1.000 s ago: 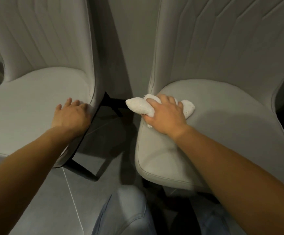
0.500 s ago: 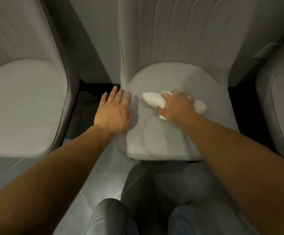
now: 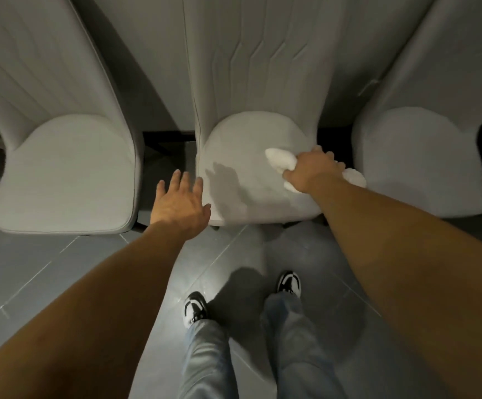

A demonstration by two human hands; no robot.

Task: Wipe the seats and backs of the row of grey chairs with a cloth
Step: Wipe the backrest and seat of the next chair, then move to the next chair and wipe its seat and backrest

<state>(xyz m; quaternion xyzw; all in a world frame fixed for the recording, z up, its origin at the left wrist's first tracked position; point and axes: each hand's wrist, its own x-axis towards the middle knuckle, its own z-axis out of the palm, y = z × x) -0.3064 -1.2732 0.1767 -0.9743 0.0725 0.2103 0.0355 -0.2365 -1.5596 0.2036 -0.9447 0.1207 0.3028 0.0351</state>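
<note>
Arms: both bare from wrist to the frame edge, no sleeve, watch or band showing
Left hand (image 3: 180,204): bare, no glove, no ring visible on the fingers (image 3: 186,181)
Right hand (image 3: 310,171): bare, no glove; fingers mostly hidden, rings cannot be told
Trousers: loose light blue faded denim jeans (image 3: 211,361), one leg at 6 o'clock, the other just right of it, hems bunched over the shoes
Shoes: black-and-white low sneakers (image 3: 195,308), white panels on black, rounded toes, laces blurred
</note>
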